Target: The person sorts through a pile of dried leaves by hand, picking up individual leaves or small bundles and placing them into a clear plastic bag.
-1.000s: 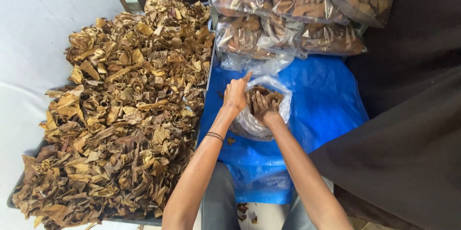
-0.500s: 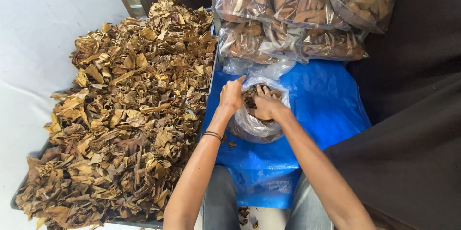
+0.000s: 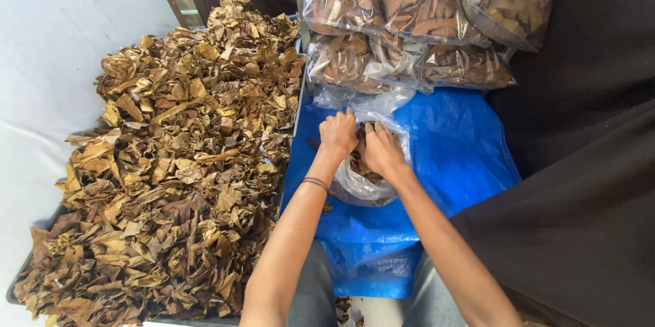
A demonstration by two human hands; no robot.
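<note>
head view: clear bag (image 3: pixel 365 187) under both hands (image 3: pixel 361 143).

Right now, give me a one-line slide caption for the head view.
Both hands, left hand and right hand, reach into a clear plastic bag of dried brown leaves on a blue sheet.

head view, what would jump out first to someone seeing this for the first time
The big heap of dried brown leaves fills the left half of the view, piled on a dark tray. At centre, the left hand and right hand are at the mouth of a clear plastic bag partly filled with leaves, lying on a bright blue sheet. Behind it, filled clear bags of leaves are stacked at the top.
</note>
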